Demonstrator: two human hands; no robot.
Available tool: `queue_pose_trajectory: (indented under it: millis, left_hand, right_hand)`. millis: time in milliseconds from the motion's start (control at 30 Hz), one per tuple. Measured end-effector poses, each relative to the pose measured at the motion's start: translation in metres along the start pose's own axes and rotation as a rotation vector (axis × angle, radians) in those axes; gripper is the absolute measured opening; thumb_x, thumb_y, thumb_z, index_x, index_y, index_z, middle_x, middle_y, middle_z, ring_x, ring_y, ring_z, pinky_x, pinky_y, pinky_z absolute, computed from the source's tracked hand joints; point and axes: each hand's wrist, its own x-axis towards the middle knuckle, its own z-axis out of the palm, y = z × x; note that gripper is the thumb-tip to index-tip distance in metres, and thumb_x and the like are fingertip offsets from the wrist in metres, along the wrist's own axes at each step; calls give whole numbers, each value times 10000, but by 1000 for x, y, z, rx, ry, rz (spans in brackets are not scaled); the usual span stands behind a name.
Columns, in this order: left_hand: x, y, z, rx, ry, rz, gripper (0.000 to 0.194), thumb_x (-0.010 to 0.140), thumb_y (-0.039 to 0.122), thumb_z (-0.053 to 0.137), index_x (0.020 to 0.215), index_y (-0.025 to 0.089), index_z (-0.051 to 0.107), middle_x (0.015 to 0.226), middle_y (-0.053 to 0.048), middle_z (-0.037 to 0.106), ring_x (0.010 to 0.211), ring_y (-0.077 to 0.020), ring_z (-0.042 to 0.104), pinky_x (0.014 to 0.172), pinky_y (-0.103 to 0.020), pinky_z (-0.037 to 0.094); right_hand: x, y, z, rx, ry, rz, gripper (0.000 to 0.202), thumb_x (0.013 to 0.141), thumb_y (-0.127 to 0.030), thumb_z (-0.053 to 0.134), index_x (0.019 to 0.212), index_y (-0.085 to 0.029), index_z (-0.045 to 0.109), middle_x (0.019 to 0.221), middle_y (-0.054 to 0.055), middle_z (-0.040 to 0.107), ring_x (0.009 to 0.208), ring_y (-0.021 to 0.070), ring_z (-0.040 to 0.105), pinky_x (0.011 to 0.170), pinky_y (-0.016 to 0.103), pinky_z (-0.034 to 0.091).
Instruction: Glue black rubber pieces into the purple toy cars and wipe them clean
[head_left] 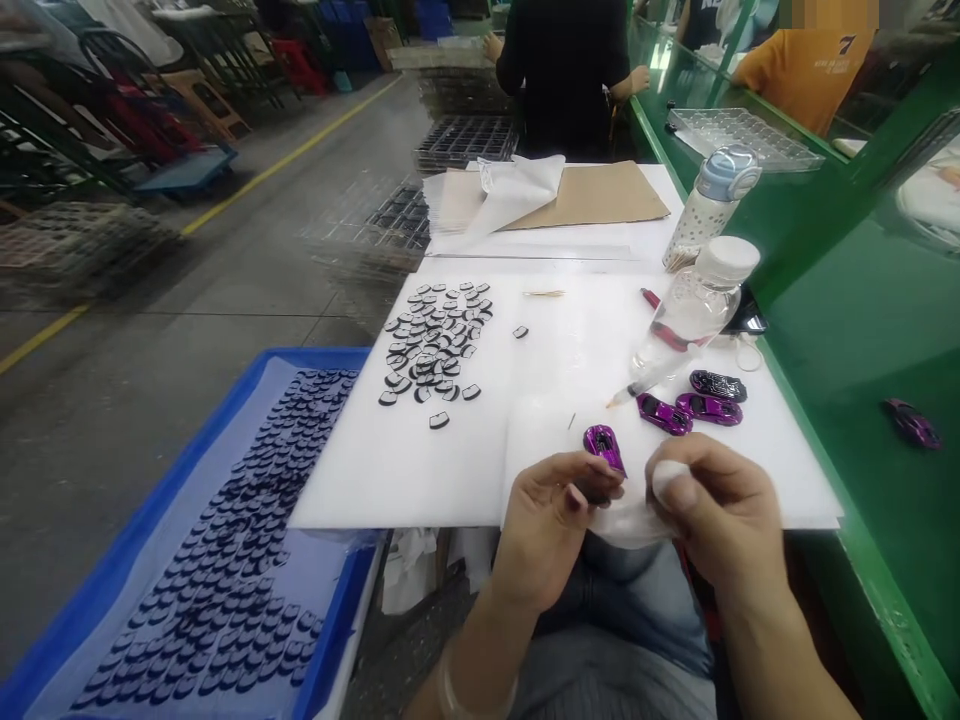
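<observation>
Purple is gleaming on the toy car (pixel 602 447), whose near end the left hand (pixel 541 525) seems to be pinching between thumb and fingers, just above the near part of the white board (pixel 352 455). Beside it, the right hand (pixel 726 512) is squeezing a white wad (pixel 670 482) between thumb and curled fingers, while a thin translucent sheet (pixel 634 527) is hanging between the hands; which of them is bearing it, I cannot tell. For good handling, the left grip should be steadying the car by its edges, since those fingertips are looking dark and could be smudging the gloss. The wad should be pressing lightly, a clean face outward, and the loose sheet is best kept from snagging.

Beyond the fingers, a slender pointed tool (pixel 634 388) is lying near two purple cars (pixel 664 414) and a dark car-shaped piece (pixel 718 386). A clear bottle (pixel 686 312) is standing behind them. Small dark-edged pieces (pixel 431 345) are covering the board's left part, and many similar ones are filling the blue tray (pixel 315 355) below.
</observation>
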Motion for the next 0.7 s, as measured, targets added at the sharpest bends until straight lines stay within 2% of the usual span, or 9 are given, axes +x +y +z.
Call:
queue_pose_trajectory:
  millis: [67, 167, 267, 400, 467, 567, 667, 700]
  left_hand:
    - [1, 2, 0, -14, 29, -21, 277, 730, 495, 878, 851, 249, 835, 800, -42, 780, 726, -130, 703, 733, -220, 595]
    - [0, 3, -1, -26, 61, -56, 321, 679, 514, 904, 814, 232, 831, 737, -32, 769, 683, -126, 702, 702, -220, 597]
    - [-2, 3, -1, -22, 94, -89, 345, 647, 495, 928, 801, 205, 824, 713, -36, 761, 676, -154, 706, 704, -269, 608]
    - [-3, 3, 0, -17, 108, -87, 349, 619, 487, 945, 775, 201, 818, 718, -30, 760, 661, -126, 698, 687, -221, 594]
    - [-2, 3, 1, -10, 102, -78, 353, 601, 500, 948, 754, 210, 817, 703, -25, 757, 658, -119, 696, 689, -209, 596]
    - [-1, 2, 2, 10, 94, -67, 324, 627, 491, 938, 775, 225, 827, 680, -27, 753, 638, -140, 698, 688, -259, 623]
    - [-1, 3, 1, 19, 86, -50, 283, 665, 478, 922, 796, 244, 835, 693, -23, 762, 642, -130, 703, 674, -230, 617]
    - [-2, 4, 0, 21, 82, -44, 280, 671, 480, 918, 804, 247, 837, 705, -25, 768, 651, -127, 708, 673, -216, 614]
  right_hand:
    - [5, -5, -1, -184, 28, -251, 42, 879, -244, 750, 874, -206, 731, 670, 2, 638, 523, 98, 526, 451, 205, 413]
    - [12, -12, 6, -481, -77, -635, 125, 888, -108, 683, 961, -196, 734, 805, 36, 664, 650, 122, 608, 548, 234, 505]
    - [13, -16, 15, -708, -122, -818, 142, 918, -125, 621, 1009, -164, 724, 914, 65, 619, 657, 99, 581, 518, 222, 487]
    - [5, -22, 8, -908, -174, -922, 139, 922, -117, 577, 995, -150, 690, 838, 36, 596, 640, 98, 559, 529, 236, 487]
    - [4, -26, 3, -969, -150, -916, 118, 909, -111, 607, 978, -164, 685, 818, 27, 601, 649, 103, 577, 548, 241, 498]
    - [5, -29, 4, -1003, -133, -897, 161, 903, -126, 635, 1042, -187, 690, 840, 35, 626, 651, 107, 595, 532, 239, 500]
    - [4, -29, 3, -1015, -251, -874, 159, 920, -160, 578, 1020, -193, 697, 780, 40, 635, 628, 134, 605, 522, 271, 509]
    - [1, -29, -1, -1026, -255, -867, 147, 917, -175, 581, 993, -200, 704, 771, 43, 640, 630, 143, 613, 525, 282, 511]
